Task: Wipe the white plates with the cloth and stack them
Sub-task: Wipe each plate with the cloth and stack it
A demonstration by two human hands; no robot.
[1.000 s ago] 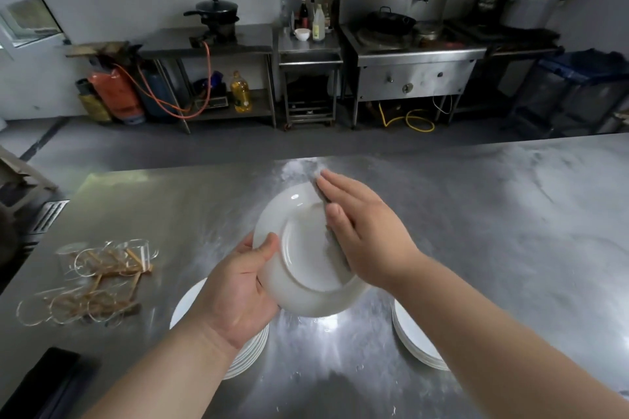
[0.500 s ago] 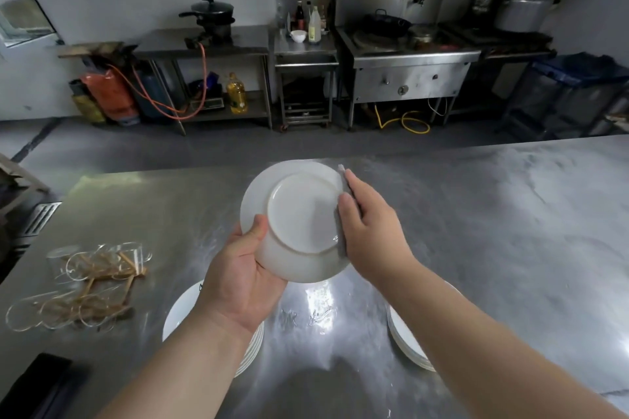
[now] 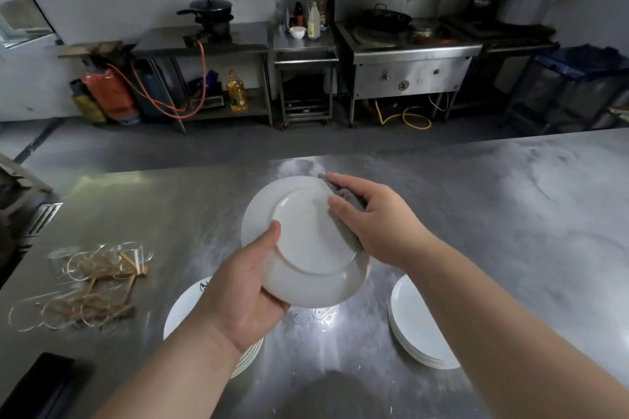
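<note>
Under the left grip [image 3: 245, 296], at the wrist: left stack [image 3: 185, 309] of white plates on the steel surface [image 3: 510, 214], mostly hidden by the arm. Right stack [image 3: 412, 326] sits below the right grip [image 3: 377, 224], part hidden by that forearm. Left grip holds one white plate [image 3: 306, 235] by its near-left rim, thumb on the underside, plate off the surface, tilted, underside toward the camera. Right grip pinches a grey cloth [image 3: 342, 193] over the plate's right edge. Well left of the left grip: tangle of clear rings and wooden sticks [image 3: 92, 282]. Far beyond both grips: wok range [image 3: 408, 54], black pot [image 3: 211, 8] on a burner.
</note>
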